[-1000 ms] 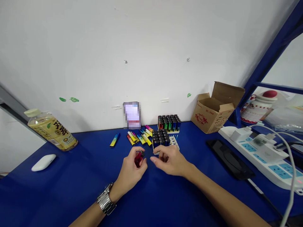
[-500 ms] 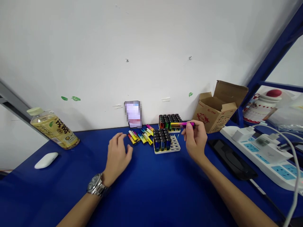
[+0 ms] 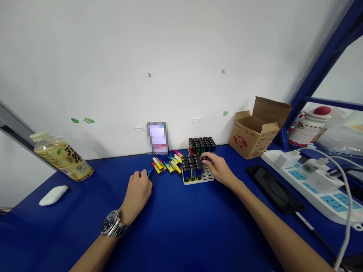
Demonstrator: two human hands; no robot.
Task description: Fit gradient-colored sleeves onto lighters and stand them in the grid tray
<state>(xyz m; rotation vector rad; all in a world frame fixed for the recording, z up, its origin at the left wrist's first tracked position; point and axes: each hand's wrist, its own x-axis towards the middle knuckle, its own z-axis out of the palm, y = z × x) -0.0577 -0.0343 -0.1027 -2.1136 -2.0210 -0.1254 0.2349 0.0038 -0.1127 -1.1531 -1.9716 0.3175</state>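
Note:
My left hand is closed on a blue lighter, whose end sticks out past the fingers just above the blue table. Beside it lies a loose pile of multicoloured lighters. With thumb and fingers my right hand pinches a dark-topped lighter over the white holed tray; whether it sits in a hole is hidden. Upright lighters with black tops fill the left part of that tray, and bare holes show on its right. A second block of upright lighters stands behind.
A phone with a blurred screen leans on the wall. To the right are an open cardboard box, a black phone and a power strip with cables. A drink bottle and a white case stand left.
My right hand has moved left and down to the tray, turning its lighter from lying level to upright. My left hand, open before, has closed on a blue lighter and drawn slightly left.

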